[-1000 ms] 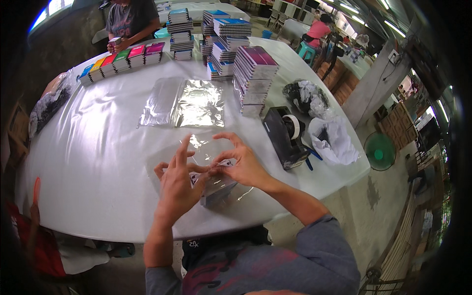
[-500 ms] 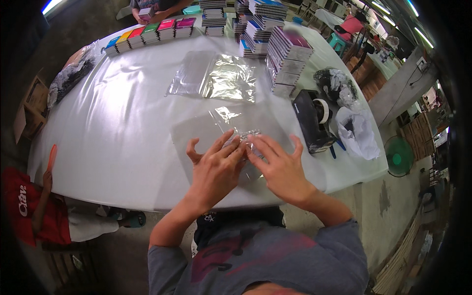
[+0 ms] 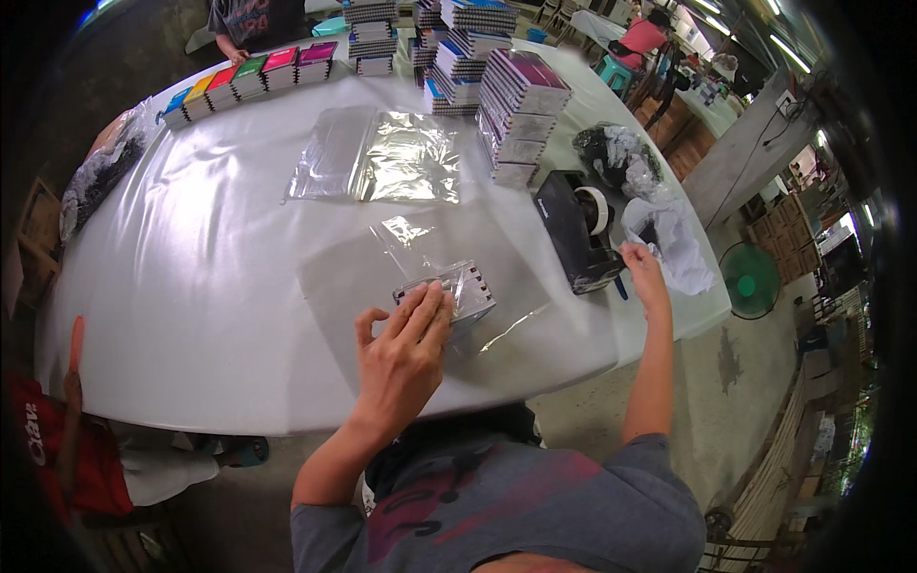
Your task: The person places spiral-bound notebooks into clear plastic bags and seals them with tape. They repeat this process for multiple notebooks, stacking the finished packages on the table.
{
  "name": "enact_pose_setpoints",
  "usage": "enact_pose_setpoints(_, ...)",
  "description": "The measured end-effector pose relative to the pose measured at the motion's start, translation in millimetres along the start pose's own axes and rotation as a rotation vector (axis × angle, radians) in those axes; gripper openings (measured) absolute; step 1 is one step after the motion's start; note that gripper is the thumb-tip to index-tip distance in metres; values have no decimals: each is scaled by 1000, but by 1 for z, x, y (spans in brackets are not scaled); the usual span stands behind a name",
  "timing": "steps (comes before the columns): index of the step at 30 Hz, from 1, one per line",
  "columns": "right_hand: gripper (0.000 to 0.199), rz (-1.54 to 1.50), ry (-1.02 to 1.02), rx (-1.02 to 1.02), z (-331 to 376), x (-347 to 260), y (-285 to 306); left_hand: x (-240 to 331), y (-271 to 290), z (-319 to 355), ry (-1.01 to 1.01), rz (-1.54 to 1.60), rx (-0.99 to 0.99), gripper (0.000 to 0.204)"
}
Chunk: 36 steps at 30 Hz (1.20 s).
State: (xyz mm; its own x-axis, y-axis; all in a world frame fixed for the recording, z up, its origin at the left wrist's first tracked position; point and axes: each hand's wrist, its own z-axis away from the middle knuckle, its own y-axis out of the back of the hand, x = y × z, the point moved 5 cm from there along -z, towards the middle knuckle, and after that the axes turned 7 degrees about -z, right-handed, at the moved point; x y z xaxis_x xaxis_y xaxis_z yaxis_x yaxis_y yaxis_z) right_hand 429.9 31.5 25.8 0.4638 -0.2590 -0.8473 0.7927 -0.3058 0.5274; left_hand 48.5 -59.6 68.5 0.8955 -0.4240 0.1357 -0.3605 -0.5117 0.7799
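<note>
My left hand [image 3: 406, 329] lies with its fingers stretched over a small bundle of ring-bound notebooks [image 3: 472, 294] wrapped in clear plastic. Black binding rings show along the bundle's edges. Under it spreads a clear plastic sheet [image 3: 334, 272], with a shiny fold sticking out beyond the bundle. My right hand [image 3: 646, 272] is at the front end of a black tape dispenser [image 3: 564, 229], its fingertips pinched together. Whatever is between those fingertips is too small to make out. A roll of tape [image 3: 592, 210] sits in the dispenser.
Clear plastic sleeves [image 3: 411, 158] lie beyond the bundle. Tall notebook stacks [image 3: 521, 105] stand behind the dispenser, and a row of colourful notebooks [image 3: 250, 78] lines the far edge. Crumpled plastic bags [image 3: 669, 244] lie at the right. A person in red [image 3: 72, 449] is at the left.
My right hand has left the bundle and moved right to the tape dispenser. My left hand stays on the bundle, more of which now shows. The view has shifted somewhat.
</note>
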Motion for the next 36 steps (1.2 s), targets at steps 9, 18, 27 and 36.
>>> enact_pose_setpoints(9, 21, -484, -322, -312, -8, 13, -18, -1, 1, -2, 30, 22, -20, 30)
enact_pose_setpoints(18, 11, -1062, -161, -178, 21, 52, -19, 0, 3, -4, 28, 11, -57, 32)
enact_pose_setpoints(27, 10, -1104, -122, -121, 38, 74, -13, -1, 3, -3, 22, -2, -74, 32)
enact_pose_setpoints(36, 12, 373, 287, 348, 45, 68, 7, -1, 2, -4, 69, 107, -73, 36)
